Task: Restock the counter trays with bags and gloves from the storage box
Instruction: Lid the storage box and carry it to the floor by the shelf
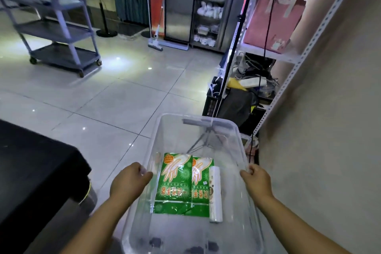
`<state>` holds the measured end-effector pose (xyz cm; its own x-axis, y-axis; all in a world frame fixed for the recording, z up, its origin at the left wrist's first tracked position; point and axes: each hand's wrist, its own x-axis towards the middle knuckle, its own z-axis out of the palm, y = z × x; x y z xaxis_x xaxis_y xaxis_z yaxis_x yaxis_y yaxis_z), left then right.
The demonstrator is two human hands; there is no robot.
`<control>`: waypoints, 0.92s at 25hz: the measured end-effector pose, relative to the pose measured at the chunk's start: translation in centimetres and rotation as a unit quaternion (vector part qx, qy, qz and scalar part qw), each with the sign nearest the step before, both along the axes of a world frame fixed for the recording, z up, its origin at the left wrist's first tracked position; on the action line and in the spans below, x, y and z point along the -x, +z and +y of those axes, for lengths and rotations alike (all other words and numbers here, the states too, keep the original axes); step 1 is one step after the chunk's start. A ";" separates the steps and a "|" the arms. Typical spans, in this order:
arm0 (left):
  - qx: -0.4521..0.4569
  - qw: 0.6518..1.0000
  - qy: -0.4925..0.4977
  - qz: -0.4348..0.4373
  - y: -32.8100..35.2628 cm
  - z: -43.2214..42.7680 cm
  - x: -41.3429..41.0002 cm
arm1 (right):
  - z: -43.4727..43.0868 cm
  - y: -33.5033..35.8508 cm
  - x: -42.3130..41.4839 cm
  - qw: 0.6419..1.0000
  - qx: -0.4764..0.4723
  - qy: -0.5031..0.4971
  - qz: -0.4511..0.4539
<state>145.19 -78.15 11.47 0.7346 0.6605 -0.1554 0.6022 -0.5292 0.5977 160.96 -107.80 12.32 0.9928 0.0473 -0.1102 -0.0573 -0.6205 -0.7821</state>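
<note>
I hold a clear plastic storage box out in front of me above the floor. My left hand grips its left rim and my right hand grips its right rim. On the box's bottom lie two green packs of disposable gloves, side by side and overlapping. A white roll of plastic bags lies along their right side. The counter trays are not in view.
A black-covered counter stands at the left. A white metal shelf rack with a pink bag and cables lines the wall on the right, with a dark tripod stand before it. A grey wheeled cart stands far left, with tiled floor between.
</note>
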 end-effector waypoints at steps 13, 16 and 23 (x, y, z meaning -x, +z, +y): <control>0.009 0.971 0.235 0.044 1.1 13.6 -20.1 | 21.1 0.1 -28.2 0.989 -0.010 0.147 0.025; 0.016 0.966 0.257 0.036 0.3 20.2 -24.2 | 27.9 -1.0 -32.5 0.988 0.003 0.149 0.043; 0.036 0.971 0.235 0.002 0.3 39.4 -34.0 | 46.0 -1.6 -41.7 0.991 0.021 0.130 0.022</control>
<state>179.23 -38.77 11.76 0.3532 0.9106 -0.2146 0.7693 -0.1522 0.6205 202.69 -61.79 10.69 0.9421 0.2949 -0.1594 0.0757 -0.6505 -0.7557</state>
